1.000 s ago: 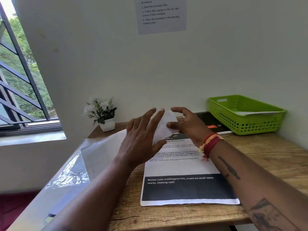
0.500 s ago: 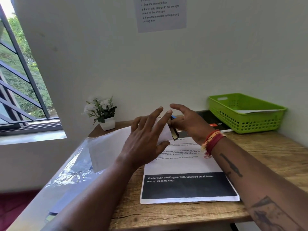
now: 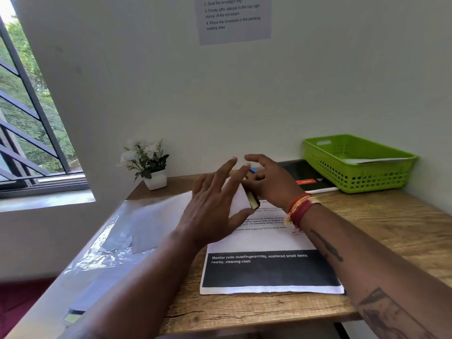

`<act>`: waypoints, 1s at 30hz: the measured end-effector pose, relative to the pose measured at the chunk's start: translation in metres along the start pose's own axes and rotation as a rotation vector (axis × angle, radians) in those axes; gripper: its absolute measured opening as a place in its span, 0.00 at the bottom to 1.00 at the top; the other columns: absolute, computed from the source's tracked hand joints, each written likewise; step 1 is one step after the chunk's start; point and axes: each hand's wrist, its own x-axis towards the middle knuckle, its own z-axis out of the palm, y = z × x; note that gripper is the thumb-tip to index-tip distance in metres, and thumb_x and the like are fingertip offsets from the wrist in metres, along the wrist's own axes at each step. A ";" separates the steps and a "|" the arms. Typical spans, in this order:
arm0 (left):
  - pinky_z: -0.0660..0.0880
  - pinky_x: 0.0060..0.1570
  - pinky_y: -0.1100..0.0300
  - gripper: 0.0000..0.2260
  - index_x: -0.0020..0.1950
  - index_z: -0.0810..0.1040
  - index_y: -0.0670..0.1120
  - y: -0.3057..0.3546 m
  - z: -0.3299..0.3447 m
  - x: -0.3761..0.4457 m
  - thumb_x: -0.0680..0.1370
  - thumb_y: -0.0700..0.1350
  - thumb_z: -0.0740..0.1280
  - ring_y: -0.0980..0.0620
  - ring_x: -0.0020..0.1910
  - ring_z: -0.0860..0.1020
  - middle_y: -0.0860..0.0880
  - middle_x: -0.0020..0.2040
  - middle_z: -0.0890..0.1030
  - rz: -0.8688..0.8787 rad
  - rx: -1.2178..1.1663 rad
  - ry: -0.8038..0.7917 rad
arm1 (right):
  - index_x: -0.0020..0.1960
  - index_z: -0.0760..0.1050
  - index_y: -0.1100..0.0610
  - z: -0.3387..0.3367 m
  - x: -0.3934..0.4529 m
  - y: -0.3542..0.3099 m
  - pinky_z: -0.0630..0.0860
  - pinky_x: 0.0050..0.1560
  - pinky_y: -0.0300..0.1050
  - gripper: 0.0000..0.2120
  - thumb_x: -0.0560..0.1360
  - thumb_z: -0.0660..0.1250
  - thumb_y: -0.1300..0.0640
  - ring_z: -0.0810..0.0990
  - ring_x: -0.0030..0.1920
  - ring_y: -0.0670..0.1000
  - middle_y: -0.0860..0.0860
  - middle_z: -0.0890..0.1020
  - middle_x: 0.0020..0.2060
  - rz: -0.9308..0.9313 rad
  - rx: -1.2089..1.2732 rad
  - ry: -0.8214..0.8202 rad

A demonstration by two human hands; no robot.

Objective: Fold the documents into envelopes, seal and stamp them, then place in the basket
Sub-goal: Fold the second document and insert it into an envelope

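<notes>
While the left hand [image 3: 215, 204] pins the envelope [image 3: 238, 199] under flat fingers at twelve o'clock on the worktop [image 3: 381, 223], the right hand [image 3: 266, 182] pinches a small dark object [image 3: 253, 200]; thin, limp paper, best held by its edges.

My single head view looks forward and down from close above the wooden desk [image 3: 379, 223], facing the corner wall [image 3: 318, 94]; no second view.
</notes>
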 end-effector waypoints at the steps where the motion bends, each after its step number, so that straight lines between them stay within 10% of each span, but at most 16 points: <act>1: 0.61 0.72 0.48 0.36 0.81 0.56 0.57 -0.002 0.002 -0.002 0.77 0.66 0.64 0.49 0.74 0.64 0.53 0.81 0.56 -0.048 -0.011 -0.003 | 0.66 0.75 0.47 -0.001 0.001 0.001 0.78 0.39 0.40 0.24 0.72 0.75 0.54 0.82 0.39 0.48 0.54 0.84 0.42 0.043 0.018 0.026; 8: 0.70 0.59 0.53 0.20 0.57 0.82 0.57 -0.014 0.018 -0.005 0.79 0.65 0.56 0.53 0.60 0.76 0.58 0.57 0.79 -0.178 -0.177 -0.182 | 0.63 0.78 0.53 -0.003 0.001 0.008 0.73 0.56 0.40 0.21 0.71 0.77 0.55 0.79 0.56 0.50 0.49 0.73 0.64 0.257 -0.288 -0.041; 16: 0.71 0.60 0.57 0.13 0.65 0.80 0.62 -0.010 0.019 -0.003 0.82 0.56 0.63 0.51 0.59 0.74 0.53 0.56 0.76 -0.201 -0.211 -0.383 | 0.66 0.76 0.53 -0.007 0.000 0.004 0.71 0.60 0.41 0.24 0.72 0.76 0.54 0.76 0.63 0.52 0.51 0.72 0.72 0.278 -0.441 -0.081; 22: 0.73 0.58 0.55 0.17 0.70 0.74 0.65 -0.012 0.022 0.028 0.83 0.51 0.59 0.46 0.58 0.77 0.47 0.62 0.73 -0.237 -0.165 -0.637 | 0.54 0.83 0.55 -0.008 0.004 0.004 0.78 0.46 0.46 0.09 0.80 0.64 0.56 0.82 0.43 0.52 0.50 0.83 0.46 0.260 -0.474 -0.083; 30: 0.65 0.52 0.64 0.16 0.68 0.78 0.60 -0.012 0.036 0.033 0.82 0.47 0.60 0.51 0.63 0.77 0.50 0.67 0.78 -0.397 -0.326 -0.512 | 0.49 0.84 0.57 -0.005 0.002 0.007 0.76 0.49 0.45 0.13 0.80 0.65 0.49 0.82 0.48 0.54 0.52 0.84 0.46 0.207 -0.570 -0.133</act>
